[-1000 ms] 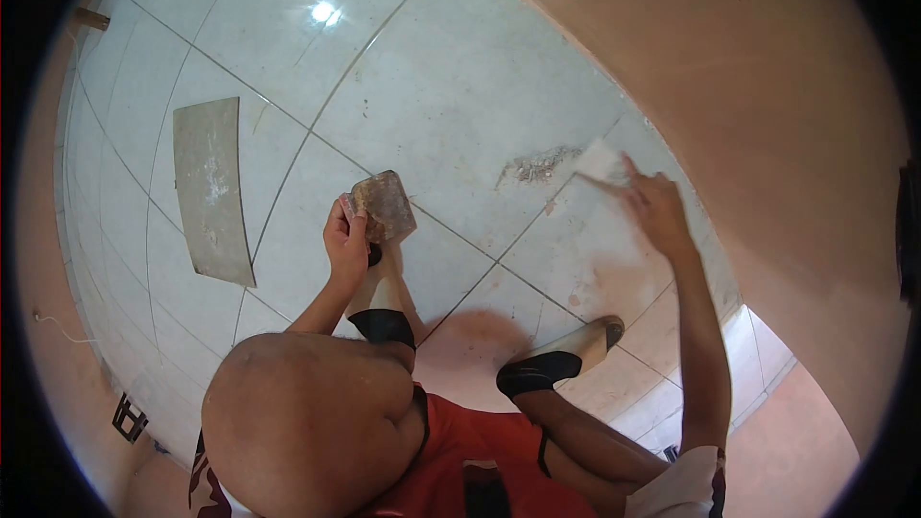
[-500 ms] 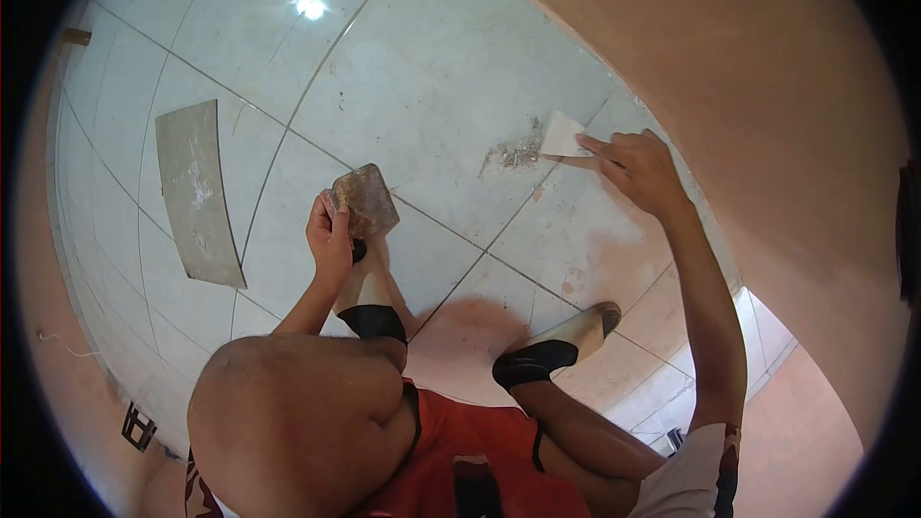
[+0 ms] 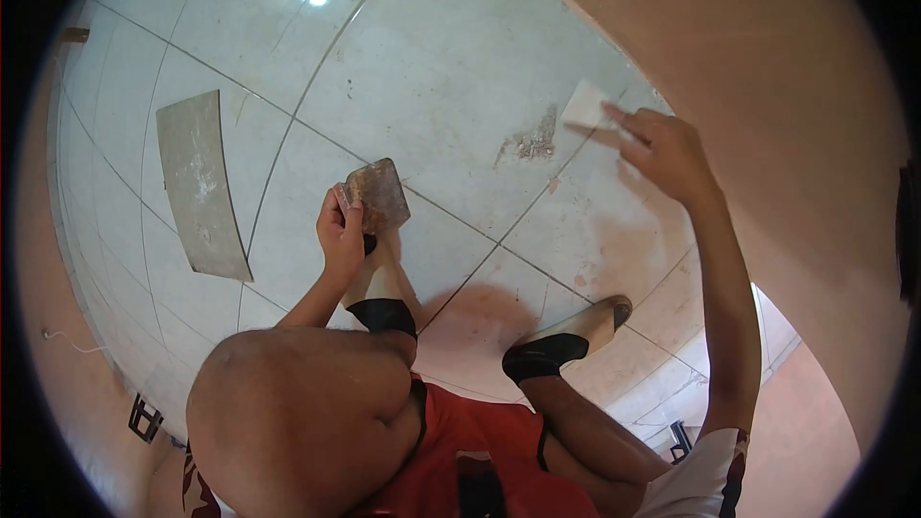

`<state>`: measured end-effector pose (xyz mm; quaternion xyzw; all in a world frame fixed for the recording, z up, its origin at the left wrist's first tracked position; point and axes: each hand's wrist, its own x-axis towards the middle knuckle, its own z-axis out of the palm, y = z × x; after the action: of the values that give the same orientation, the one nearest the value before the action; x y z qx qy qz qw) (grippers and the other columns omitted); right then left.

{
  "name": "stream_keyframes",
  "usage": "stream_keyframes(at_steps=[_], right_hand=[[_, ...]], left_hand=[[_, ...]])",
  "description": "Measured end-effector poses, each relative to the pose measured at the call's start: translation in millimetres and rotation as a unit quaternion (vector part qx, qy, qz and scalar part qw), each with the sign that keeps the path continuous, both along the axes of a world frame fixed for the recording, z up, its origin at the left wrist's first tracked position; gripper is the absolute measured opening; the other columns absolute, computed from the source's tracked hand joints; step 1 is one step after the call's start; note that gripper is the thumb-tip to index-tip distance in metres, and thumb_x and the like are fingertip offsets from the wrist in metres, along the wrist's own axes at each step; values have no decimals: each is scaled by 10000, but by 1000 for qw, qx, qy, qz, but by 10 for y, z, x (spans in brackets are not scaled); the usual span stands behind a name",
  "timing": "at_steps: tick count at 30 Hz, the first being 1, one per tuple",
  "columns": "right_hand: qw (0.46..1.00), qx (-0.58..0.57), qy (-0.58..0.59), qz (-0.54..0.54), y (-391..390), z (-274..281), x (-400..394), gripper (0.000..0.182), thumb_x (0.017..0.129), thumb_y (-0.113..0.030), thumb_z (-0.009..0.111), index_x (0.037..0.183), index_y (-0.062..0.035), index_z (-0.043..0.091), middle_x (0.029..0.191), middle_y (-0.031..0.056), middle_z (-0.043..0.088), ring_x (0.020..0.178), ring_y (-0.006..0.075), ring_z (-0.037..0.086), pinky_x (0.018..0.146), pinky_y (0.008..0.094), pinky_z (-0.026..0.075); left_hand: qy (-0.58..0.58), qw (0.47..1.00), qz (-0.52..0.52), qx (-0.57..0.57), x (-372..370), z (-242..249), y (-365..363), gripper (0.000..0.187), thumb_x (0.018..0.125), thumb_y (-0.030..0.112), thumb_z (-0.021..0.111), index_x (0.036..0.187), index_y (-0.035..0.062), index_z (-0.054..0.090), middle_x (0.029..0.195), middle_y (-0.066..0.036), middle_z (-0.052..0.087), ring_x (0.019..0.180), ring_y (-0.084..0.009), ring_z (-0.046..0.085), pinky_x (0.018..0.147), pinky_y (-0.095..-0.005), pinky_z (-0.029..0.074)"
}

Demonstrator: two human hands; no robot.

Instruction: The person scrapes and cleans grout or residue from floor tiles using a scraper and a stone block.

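My left hand (image 3: 340, 230) grips a rusty, square-cornered plate (image 3: 381, 198) by its near left edge, thumb on top, above my left foot. My right hand (image 3: 669, 151) is closed on a thin white flat scraper (image 3: 584, 106), whose broad edge faces left at floor level. Just left of the scraper lies a small patch of grey crumbly debris (image 3: 533, 142) on the tile. The scraper and the debris are slightly apart. Motion blurs the right fingers a little.
A curved grey sheet (image 3: 203, 187) with white smears lies on the tiled floor (image 3: 432, 77) at left. The pinkish wall (image 3: 758, 77) rises along the right side. My shoes (image 3: 576, 341) stand on the tiles below. A dark metal frame (image 3: 145, 418) is at lower left.
My right hand and the white scraper have moved up and right, drawing away from the debris. My left hand still holds the rusty plate, and the whole view has shifted slightly.
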<state>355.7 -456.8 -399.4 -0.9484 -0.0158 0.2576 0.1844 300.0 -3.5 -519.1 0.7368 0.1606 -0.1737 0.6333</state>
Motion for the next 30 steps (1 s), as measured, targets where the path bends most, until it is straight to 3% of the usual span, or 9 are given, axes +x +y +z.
stream_keyframes(at_steps=[1,4,7,13,15,18,20,23,30], right_hand=[[1000,-2,2,2,-23,21,45,443,840,-181,605,1281,-186,639,834,126,632,782,307,613,736,417,488],[994,8,-45,-97,-152,-122,198,430,879,-172,547,1303,-134,609,953,188,687,825,350,648,777,432,506],[985,-41,-86,-143,96,-646,135,417,923,-191,497,1323,-107,581,920,210,676,823,374,652,758,467,520],[985,-129,80,-79,1066,-457,-532,511,943,-206,479,1432,-64,425,916,205,659,814,394,656,748,519,525],[982,-123,112,-86,1075,-322,-495,487,940,-216,491,1408,-82,465,917,205,668,825,398,664,753,516,528],[981,-111,37,-154,925,-274,-161,407,931,-228,497,1315,-112,566,916,221,688,888,391,677,757,516,530],[977,-123,-70,-160,816,-422,118,389,923,-197,484,1281,-80,581,899,217,690,874,382,680,759,511,529],[964,-138,-49,-220,852,-634,324,389,914,-160,464,1269,-39,570,898,218,687,842,392,679,744,509,531],[985,-100,9,-142,1613,-604,-713,512,909,-124,471,1416,-65,443,1038,200,666,834,376,674,702,481,534]], left_hand=[[24,1000,-5,-5,13,21,-17,71,974,87,509,1003,27,533,885,32,488,811,-51,426,738,-210,377],[6,1000,-5,-11,14,17,-49,69,975,89,511,1001,29,533,871,37,482,804,-46,419,723,-211,377],[-33,999,-4,-1,18,21,-98,72,975,87,509,1005,25,533,868,38,490,797,-42,425,716,-209,380],[-35,999,3,-27,-3,5,-65,67,963,67,508,999,19,537,880,30,509,791,-42,434,710,-210,383],[-46,999,2,-17,-1,-2,-96,64,959,62,507,994,19,539,876,30,509,788,-43,435,707,-213,384],[-60,998,0,9,-8,23,-93,62,955,58,504,988,21,542,868,29,510,781,-44,435,701,-217,387],[-64,998,-7,17,1,36,-120,64,954,59,503,986,22,544,863,28,510,776,-46,436,697,-219,388],[-82,997,4,-3,19,38,-153,65,954,64,502,982,24,545,857,24,509,772,-50,436,694,-220,386],[-89,996,6,6,-21,-25,-76,60,953,69,512,968,24,549,860,28,514,773,-53,438,693,-221,388]])
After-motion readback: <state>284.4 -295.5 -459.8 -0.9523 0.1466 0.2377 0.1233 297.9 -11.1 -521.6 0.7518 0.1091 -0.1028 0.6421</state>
